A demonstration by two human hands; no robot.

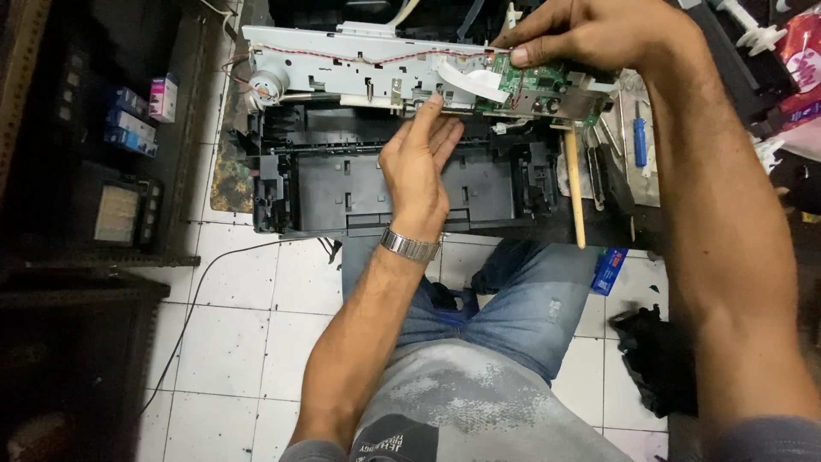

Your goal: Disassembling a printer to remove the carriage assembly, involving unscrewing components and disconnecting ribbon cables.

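Head cam: right hand (590, 34) at top pinches the green circuit board (534, 84), left hand (419, 162) open, fingertips touching the metal frame (342, 73) above the black printer base (385, 184).

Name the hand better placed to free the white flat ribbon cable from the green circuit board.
Probably right: the right hand already pinches the green circuit board beside the white flat ribbon cable; the left hand props the metal frame below.

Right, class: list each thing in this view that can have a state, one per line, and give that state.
Printer base: opened, cover off, on the floor.
Metal carriage frame: lifted off the base, held level.
Green circuit board: exposed, attached to the frame.
White ribbon cable: curled, on the frame.
Left hand: fingertips touching the frame.
Right hand: gripping the board end.
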